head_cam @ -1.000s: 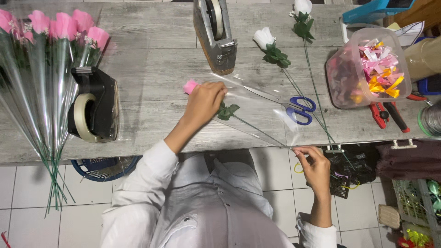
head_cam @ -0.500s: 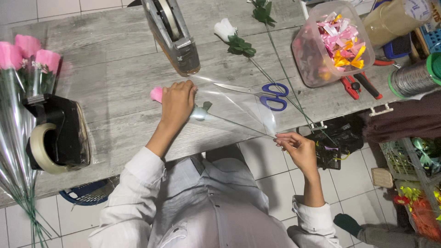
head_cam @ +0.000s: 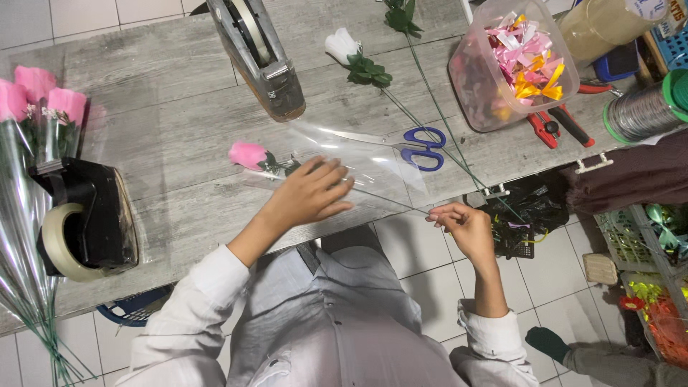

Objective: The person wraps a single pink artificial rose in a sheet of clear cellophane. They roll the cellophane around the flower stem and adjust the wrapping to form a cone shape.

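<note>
Cellophane (head_cam: 373, 168), clear and glossy, is spread as a long tapering sheet over the pale grey, wood-grained table (head_cam: 179, 100), and a pink artificial rose (head_cam: 248, 154) is laid inside it, the soft bud at the wide end and the thin green wire stem running toward the table's near edge. The sheet is pressed flat by the left hand (head_cam: 312, 193), whose fingers are spread open over the leaves and upper stem, palm down, nothing being clasped. The narrow tip of the wrap, together with the stem end, is pinched between thumb and fingertips of the right hand (head_cam: 459, 222), which is held just off the table's edge above the tiled floor. Blue-handled scissors (head_cam: 419, 147) are lain partly under the far edge of the sheet, their steel blades pointing left. Beyond them, two white-budded stems (head_cam: 342, 45) with dark green leaves are set slantwise, their wires crossing toward the edge. A heavy metal tape dispenser (head_cam: 261, 57) is stood at the far side, and a black one (head_cam: 89, 218) loaded with a cream roll is placed at the left, just beside a sheaf of wrapped pink roses (head_cam: 32, 93) whose stems overhang the table. At the right, a translucent plastic tub (head_cam: 473, 79) is filled with pink, white and yellow ribbon bows, with red-handled pliers (head_cam: 555, 129) beside it.
</note>
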